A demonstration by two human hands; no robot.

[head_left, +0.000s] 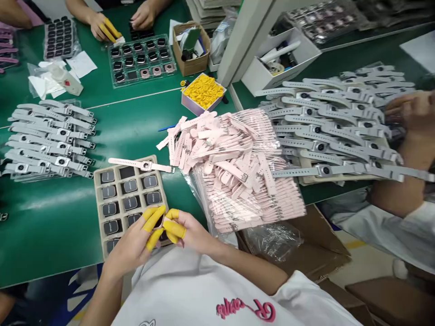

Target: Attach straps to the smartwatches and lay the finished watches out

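Note:
My left hand (133,243) and my right hand (194,232), both with yellow finger cots, pinch a small dark watch case (159,222) between their fingertips. Most of the case is hidden by the fingers. Beneath them lies a beige compartment tray (99,202) with several square watch cases (130,186) in its pockets. A watch with a pale pink strap (147,166) rests across the tray's far edge. To the right of my hands, loose pink straps (234,170) are heaped on a clear plastic bag (261,206) packed with more straps.
Grey-strapped watches (50,140) are stacked at left, and more grey-strapped watches (326,131) at right beside another person's arm (416,131). Ahead stand a box of yellow finger cots (204,90), a cardboard box (192,68) and a post (243,45). A co-worker's hands (102,28) work over a clear tray (136,77).

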